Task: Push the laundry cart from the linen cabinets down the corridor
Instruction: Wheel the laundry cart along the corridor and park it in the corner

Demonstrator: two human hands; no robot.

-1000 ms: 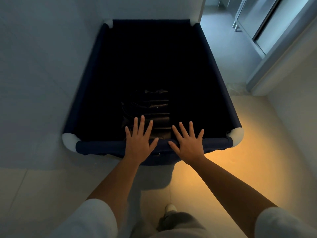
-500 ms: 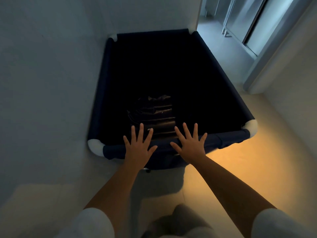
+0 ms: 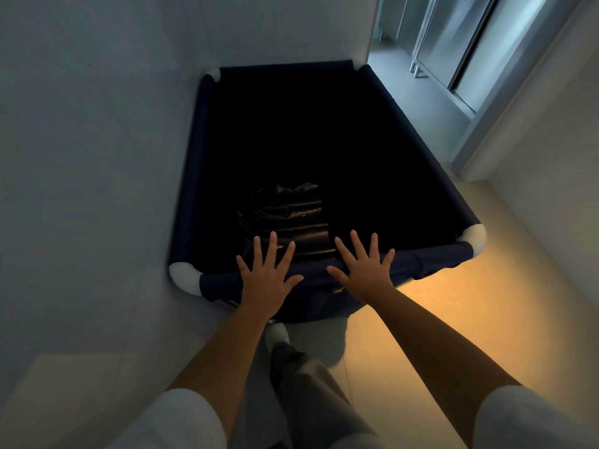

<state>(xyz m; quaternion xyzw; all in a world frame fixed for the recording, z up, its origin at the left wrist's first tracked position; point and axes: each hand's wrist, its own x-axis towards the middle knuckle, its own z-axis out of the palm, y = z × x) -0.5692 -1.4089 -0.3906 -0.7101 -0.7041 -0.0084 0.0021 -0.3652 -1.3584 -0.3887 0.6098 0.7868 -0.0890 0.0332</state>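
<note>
There is a single view, taken from the person's head and aimed forward and steeply down. Its wide lens bends the wall [image 3: 81, 157] on the left and the door frame [image 3: 505, 124] at upper right. Both forearms enter from the bottom edge, so the left hand [image 3: 264, 280] and right hand [image 3: 366, 270] sit close to the lens, just below centre. The laundry cart [image 3: 431, 257] fills the middle, seen from above its near rim. The floor [image 3: 453, 319] lies beneath, and the corridor recedes toward the upper right corner.

Dim corridor, pale wall [image 3: 97, 157] at left, warm-lit floor [image 3: 486, 319], steel cabinets [image 3: 460, 50] ahead right
</note>
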